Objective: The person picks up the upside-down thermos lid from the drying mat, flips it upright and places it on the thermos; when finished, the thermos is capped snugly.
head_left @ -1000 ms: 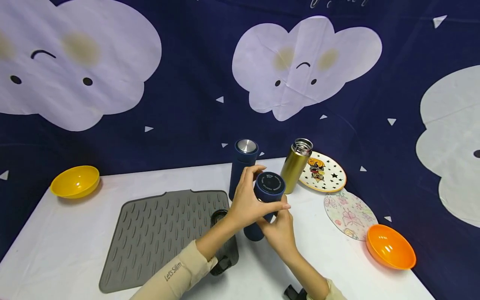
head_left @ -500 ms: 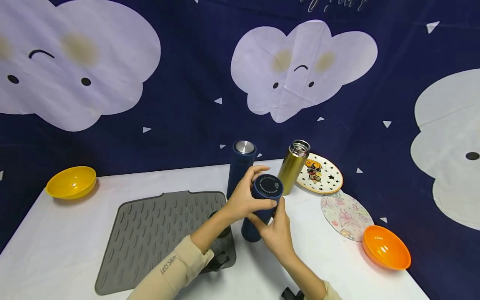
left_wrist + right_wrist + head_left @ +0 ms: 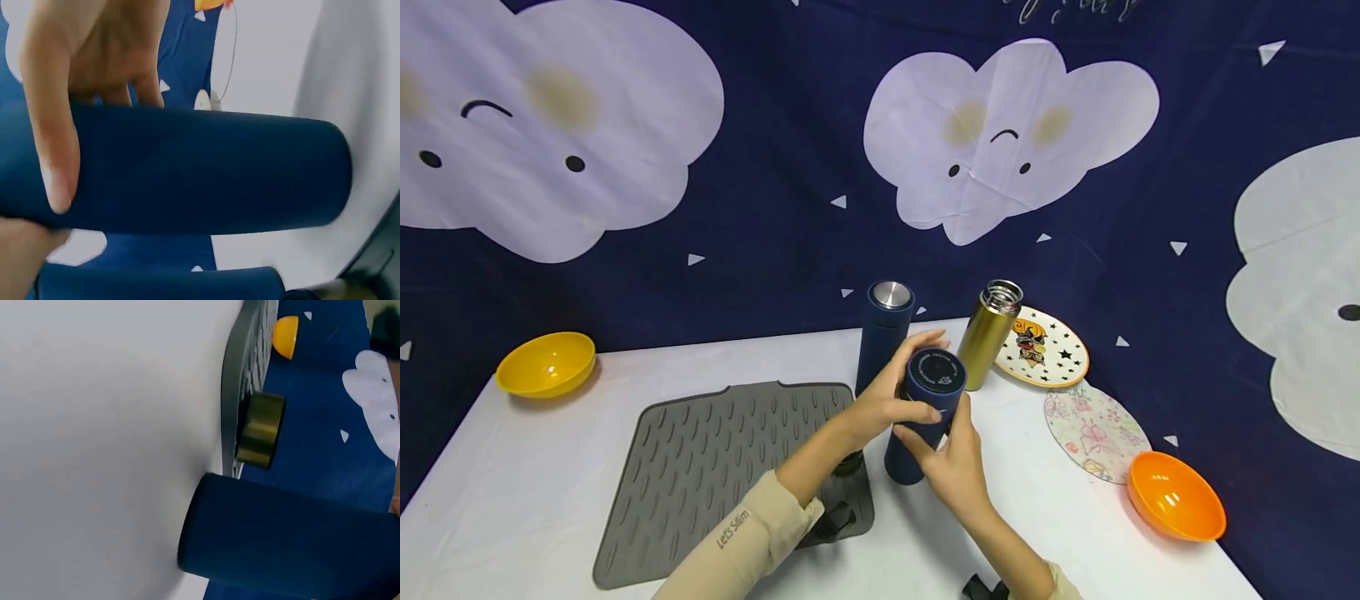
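Note:
A navy vacuum flask stands between both hands, its dark printed round end up. My left hand grips it around the upper part, thumb across the near side. Lower down, my right hand holds the body between thumb and fingers. Whether the lower end touches the table is unclear. Behind it stands a second navy flask with a silver top. A gold flask, uncapped at the mouth, is to the right. A gold cap sits on the grey mat, mostly behind my left arm in the head view.
The ridged grey mat lies left of the hands. A yellow bowl is at the far left. On the right are a star-patterned plate, a round floral mat and an orange bowl. A patterned navy cloth hangs behind.
The print on the upper end has turned. My left hand has turned around the flask, its thumb shifting left. My right hand keeps its hold on the body.

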### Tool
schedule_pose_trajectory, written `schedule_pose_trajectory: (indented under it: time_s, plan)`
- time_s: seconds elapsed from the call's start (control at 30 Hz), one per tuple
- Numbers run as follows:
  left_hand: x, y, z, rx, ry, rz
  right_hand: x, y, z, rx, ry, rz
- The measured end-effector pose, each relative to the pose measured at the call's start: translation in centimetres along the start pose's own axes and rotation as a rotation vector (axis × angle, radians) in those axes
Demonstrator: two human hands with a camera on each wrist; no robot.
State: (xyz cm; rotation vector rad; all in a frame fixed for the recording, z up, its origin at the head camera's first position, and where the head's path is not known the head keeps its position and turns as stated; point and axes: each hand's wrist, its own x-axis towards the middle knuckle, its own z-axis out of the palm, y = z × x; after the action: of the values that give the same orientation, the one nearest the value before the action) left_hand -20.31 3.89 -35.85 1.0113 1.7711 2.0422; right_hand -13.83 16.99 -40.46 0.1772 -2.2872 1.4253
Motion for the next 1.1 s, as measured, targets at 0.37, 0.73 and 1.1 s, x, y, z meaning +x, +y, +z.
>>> schedule_pose_trajectory:
  time_s: [0.37,0.73,1.1]
  plan:
    - [-0.1,-0.2,0.0,-0.058,0.070,-0.038,0.6,0.1,-0.3,0.036,-0.067,0.024]
    - [0.0,0.5,-0.2,-0.031,0.038,-0.014,0.6,0.0,-0.6,0.019,-0.055,0.043]
    - [0.7,-0.1,-0.6,-0.089,-0.029,-0.023,0.4,0.0,-0.4,0.031,-0.069,0.051]
